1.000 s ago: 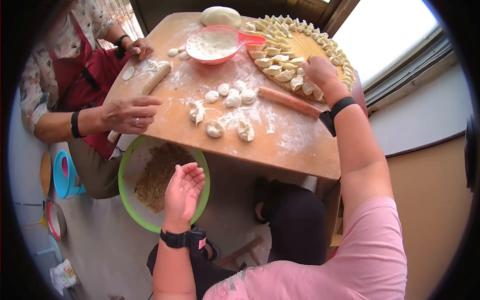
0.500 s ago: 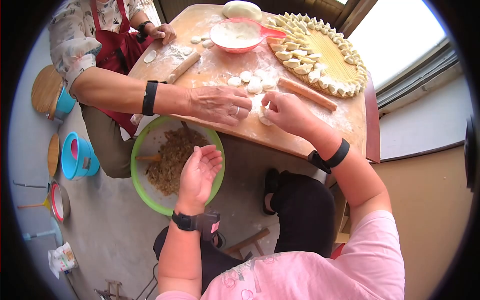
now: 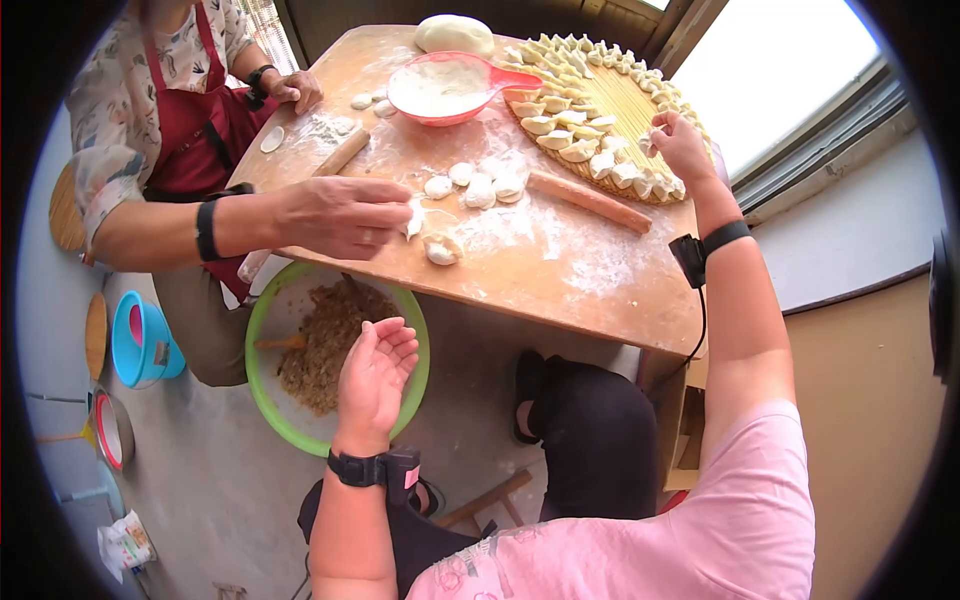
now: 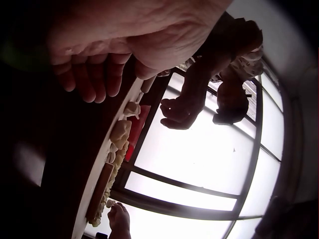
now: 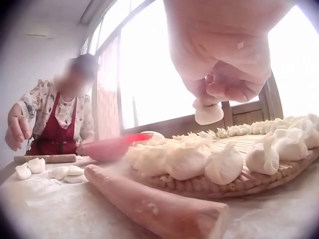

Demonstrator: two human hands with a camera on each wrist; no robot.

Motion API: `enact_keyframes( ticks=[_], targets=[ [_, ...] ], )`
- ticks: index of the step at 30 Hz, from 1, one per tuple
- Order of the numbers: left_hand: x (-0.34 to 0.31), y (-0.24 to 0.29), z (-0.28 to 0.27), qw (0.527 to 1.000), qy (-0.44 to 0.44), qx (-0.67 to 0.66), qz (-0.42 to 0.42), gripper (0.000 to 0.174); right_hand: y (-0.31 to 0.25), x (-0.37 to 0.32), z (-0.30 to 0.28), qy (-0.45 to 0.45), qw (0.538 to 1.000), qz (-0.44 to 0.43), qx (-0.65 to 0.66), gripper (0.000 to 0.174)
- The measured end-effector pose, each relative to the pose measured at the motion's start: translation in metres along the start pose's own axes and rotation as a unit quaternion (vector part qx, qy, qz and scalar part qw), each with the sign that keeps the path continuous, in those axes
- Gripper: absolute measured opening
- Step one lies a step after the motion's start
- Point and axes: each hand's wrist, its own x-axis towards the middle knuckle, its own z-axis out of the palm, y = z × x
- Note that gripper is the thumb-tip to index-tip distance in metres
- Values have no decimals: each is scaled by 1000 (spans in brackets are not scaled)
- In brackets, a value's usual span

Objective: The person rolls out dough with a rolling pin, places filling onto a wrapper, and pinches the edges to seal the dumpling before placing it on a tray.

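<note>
My right hand (image 3: 682, 150) pinches a dumpling (image 5: 208, 114) between thumb and fingertips, holding it over the round slatted tray (image 3: 622, 108). Rows of finished dumplings (image 3: 560, 122) line that tray around its bare middle. My left hand (image 3: 378, 385) holds nothing; its palm faces up with fingers loosely bent, over the edge of the green-rimmed bowl (image 3: 262, 385) of filling (image 3: 325, 345). In the left wrist view its fingers (image 4: 92, 82) hang relaxed. Another filled dumpling (image 3: 442, 249) lies near the table's front edge.
Another person's hand (image 3: 345, 215) reaches over the table's front edge near a dumpling. Flattened dough pieces (image 3: 480, 190), a rolling pin (image 3: 588, 202), a second rolling pin (image 3: 342, 153), a red strainer of flour (image 3: 438, 90) and a dough lump (image 3: 455, 35) sit on the floured table (image 3: 500, 270).
My right hand went from the tray to the table front, took a dumpling there and carried it back over the tray. The other person's hand reached right, then drew back. My left hand stayed low.
</note>
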Motion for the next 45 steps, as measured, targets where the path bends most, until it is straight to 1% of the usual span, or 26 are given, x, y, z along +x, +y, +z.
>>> enact_keyframes(
  ticks=[2,6,7,10,13,16,18,20,21,22,23,24,25,27,30,31,33,34,36,38,39,40,41,42,44,45],
  targets=[
    [2,0,3,1000,9,15,-1,41,34,20,8,-15,1000,2,-17,28],
    [5,-1,5,1000,18,24,-2,41,31,19,19,-38,998,-5,-54,23],
    [6,-1,4,999,21,23,-6,41,25,16,19,-89,994,28,-50,22],
    [8,-3,4,999,24,24,-13,40,21,17,21,-100,992,37,-69,24],
    [6,-3,3,1000,19,22,-11,40,13,10,21,-67,988,0,-137,27],
    [8,-3,-2,1000,2,8,-4,40,3,-6,14,27,954,-101,-281,30],
    [6,0,-2,1000,9,8,-13,40,-33,-11,15,-4,980,-70,-187,29],
    [4,0,2,1000,16,4,2,40,-84,-41,26,-63,992,-104,-27,29],
    [5,-1,2,1000,13,1,3,40,-92,-51,46,-117,979,-152,62,29],
    [4,-1,3,1000,10,1,-2,41,-124,-71,55,-177,967,-181,39,29],
    [1,-1,3,1000,15,5,-7,41,-147,-91,67,-238,952,-177,73,28],
    [1,0,6,1000,15,7,-8,41,-159,-102,84,-256,938,-218,80,29],
    [1,1,9,1000,13,10,-7,41,-169,-113,96,-282,936,-196,81,33],
    [2,1,10,1000,1,4,0,41,-190,-127,117,-268,938,-220,-12,40],
    [1,0,3,1000,-6,-3,0,41,-198,-133,140,-241,935,-254,-59,26],
    [2,0,2,1000,-10,-5,-1,41,-199,-135,146,-239,931,-269,-51,23],
    [1,-1,-2,1000,13,-7,3,41,-192,-134,150,-222,929,-292,-47,18],
    [4,-1,0,1000,11,-6,4,41,-177,-132,159,-179,933,-313,2,13],
    [3,1,0,1000,20,4,-2,41,-167,-130,147,-145,920,-363,-27,10],
    [2,1,-1,1000,-13,-4,9,40,-159,-117,114,-107,921,-371,-55,8],
    [1,2,1,1000,-5,3,7,40,-155,-117,100,-99,921,-371,-63,8],
    [1,2,3,1000,5,8,5,39,-152,-107,75,-121,935,-322,-91,8],
    [1,0,5,1000,8,16,4,39,-141,-93,63,-115,963,-217,-113,12],
    [1,-1,6,1000,15,24,2,39,-116,-83,43,-35,961,-261,-79,13],
    [1,-1,7,999,22,30,-1,39,-93,-57,4,3,977,-183,-107,18],
    [2,-2,8,999,23,30,-3,39,-67,-38,-5,32,973,-182,-135,19]
  ],
)
